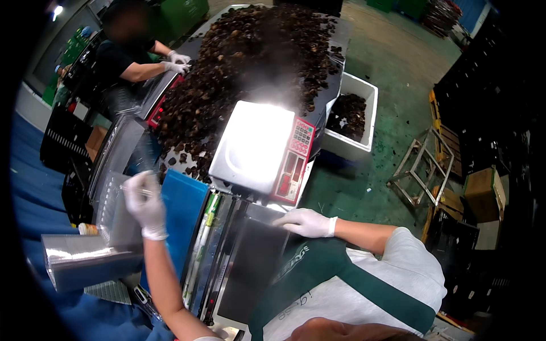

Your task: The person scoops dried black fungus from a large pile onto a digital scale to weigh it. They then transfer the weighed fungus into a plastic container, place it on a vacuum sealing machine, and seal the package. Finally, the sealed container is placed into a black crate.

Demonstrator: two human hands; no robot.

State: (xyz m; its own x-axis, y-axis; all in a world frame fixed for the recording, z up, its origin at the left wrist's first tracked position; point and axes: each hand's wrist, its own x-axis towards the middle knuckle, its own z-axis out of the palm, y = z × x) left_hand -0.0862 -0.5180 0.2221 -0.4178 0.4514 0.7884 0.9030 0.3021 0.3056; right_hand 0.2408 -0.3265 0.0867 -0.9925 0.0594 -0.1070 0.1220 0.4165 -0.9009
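Note:
My left hand (145, 204), in a white glove, is raised with its fingers curled in a pinch beside a stack of clear plastic trays (114, 207). Whatever is in the pinch is see-through or blurred, and I cannot make it out. My right hand (307, 222), also gloved, lies with fingers stretched at the far right corner of a wrapping machine. That machine has a dark flat plate (250, 267) and a green-and-white film roll (202, 247). Just beyond it stands a scale (250, 148) with a bright metal pan and a red keypad panel.
Dark brown pieces (244, 45) cover the table behind the scale. At the far left a co-worker's gloved hands (177, 62) are by another red scale (159, 108). A white foam box (369, 113), a metal frame (424, 170) and a blue panel (176, 219) stand around.

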